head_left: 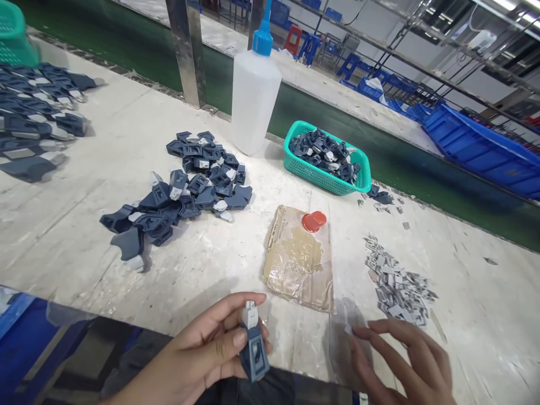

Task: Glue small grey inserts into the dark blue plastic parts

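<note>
My left hand (pixel 206 343) grips a dark blue plastic part with a light grey clip (pixel 254 343) at its top, held upright near the table's front edge. My right hand (pixel 405 360) rests at the front right with fingers spread, its fingertips touching the table just below a pile of small grey clips (pixel 396 284). A piece of brown cardboard (pixel 299 264) with a smear of glue lies between the hands, further back. A red cap (pixel 313 220) sits on its far corner.
A heap of blue-and-grey parts (pixel 185 188) lies centre left, with rows of them (pixel 34 124) at far left. A white squeeze bottle with a blue nozzle (pixel 254 90) stands behind. A teal basket (pixel 327 160) holds more parts. A green conveyor belt (pixel 379 152) runs beyond.
</note>
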A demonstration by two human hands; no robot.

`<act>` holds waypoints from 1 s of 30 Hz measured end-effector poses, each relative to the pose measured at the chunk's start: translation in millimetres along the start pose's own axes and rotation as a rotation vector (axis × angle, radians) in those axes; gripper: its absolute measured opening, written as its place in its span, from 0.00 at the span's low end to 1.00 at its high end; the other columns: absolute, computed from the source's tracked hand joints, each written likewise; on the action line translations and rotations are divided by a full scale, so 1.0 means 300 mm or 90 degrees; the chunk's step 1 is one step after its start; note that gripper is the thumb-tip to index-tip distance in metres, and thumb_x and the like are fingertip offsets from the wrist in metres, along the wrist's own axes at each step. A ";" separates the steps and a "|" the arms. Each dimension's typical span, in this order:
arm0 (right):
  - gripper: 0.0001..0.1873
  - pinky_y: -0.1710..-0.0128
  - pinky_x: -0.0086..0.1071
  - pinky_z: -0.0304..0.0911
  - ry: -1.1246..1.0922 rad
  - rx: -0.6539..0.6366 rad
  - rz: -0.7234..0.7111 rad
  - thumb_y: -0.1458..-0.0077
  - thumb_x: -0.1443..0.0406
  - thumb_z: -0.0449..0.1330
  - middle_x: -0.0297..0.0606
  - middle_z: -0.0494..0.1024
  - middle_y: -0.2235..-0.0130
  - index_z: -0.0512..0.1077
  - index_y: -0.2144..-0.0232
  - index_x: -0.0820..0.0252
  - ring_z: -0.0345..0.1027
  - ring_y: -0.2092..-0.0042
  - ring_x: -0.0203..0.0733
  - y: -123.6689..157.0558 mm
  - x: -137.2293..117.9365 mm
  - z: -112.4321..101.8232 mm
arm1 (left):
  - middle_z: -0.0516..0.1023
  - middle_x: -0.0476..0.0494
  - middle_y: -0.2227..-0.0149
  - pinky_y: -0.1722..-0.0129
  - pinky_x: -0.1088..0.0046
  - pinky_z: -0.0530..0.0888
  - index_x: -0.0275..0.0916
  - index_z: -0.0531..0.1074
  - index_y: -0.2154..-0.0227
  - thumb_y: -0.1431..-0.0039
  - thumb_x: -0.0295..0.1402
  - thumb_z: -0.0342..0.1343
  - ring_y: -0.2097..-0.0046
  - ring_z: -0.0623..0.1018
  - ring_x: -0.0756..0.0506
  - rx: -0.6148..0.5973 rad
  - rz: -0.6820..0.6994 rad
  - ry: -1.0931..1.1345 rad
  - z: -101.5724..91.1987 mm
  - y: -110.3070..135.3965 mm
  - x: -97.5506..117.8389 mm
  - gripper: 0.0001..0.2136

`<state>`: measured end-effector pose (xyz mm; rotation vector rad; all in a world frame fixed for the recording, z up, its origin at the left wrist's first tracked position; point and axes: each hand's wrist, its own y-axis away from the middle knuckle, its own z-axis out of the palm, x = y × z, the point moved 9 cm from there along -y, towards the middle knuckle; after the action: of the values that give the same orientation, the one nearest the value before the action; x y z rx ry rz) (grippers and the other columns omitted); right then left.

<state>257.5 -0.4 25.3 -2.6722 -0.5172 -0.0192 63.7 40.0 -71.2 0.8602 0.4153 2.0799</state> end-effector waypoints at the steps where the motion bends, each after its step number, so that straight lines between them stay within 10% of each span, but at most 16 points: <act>1: 0.05 0.57 0.43 0.58 -0.005 0.028 0.038 0.47 0.64 0.60 0.42 0.71 0.61 0.72 0.66 0.57 0.64 0.57 0.47 -0.035 0.012 -0.021 | 0.79 0.48 0.66 0.64 0.71 0.73 0.49 0.76 0.60 0.50 0.34 0.63 0.60 0.77 0.45 0.001 0.004 0.002 0.002 0.000 0.002 0.13; 5: 0.03 0.56 0.43 0.53 -0.020 0.128 0.116 0.48 0.64 0.61 0.42 0.69 0.61 0.72 0.68 0.57 0.62 0.57 0.47 -0.203 0.030 -0.050 | 0.78 0.49 0.64 0.59 0.68 0.73 0.50 0.77 0.60 0.50 0.34 0.63 0.57 0.76 0.44 0.013 0.016 0.007 0.011 0.007 0.011 0.12; 11: 0.05 0.57 0.41 0.51 -0.090 0.068 0.062 0.46 0.63 0.58 0.40 0.68 0.64 0.73 0.71 0.57 0.54 0.56 0.46 -0.372 0.047 0.084 | 0.78 0.49 0.64 0.58 0.68 0.73 0.50 0.76 0.60 0.50 0.36 0.62 0.55 0.76 0.44 -0.001 0.022 -0.001 0.012 0.011 0.010 0.12; 30: 0.09 0.63 0.38 0.51 -0.069 -0.013 0.038 0.44 0.62 0.56 0.40 0.68 0.63 0.74 0.72 0.57 0.51 0.58 0.45 -0.418 0.032 0.153 | 0.75 0.49 0.62 0.58 0.69 0.73 0.50 0.75 0.58 0.48 0.36 0.61 0.54 0.74 0.44 -0.069 0.003 0.030 0.011 0.000 -0.012 0.12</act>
<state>218.4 127.3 34.2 -2.7188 -0.4728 0.1390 67.7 37.1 -70.4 0.7509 0.3216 2.1103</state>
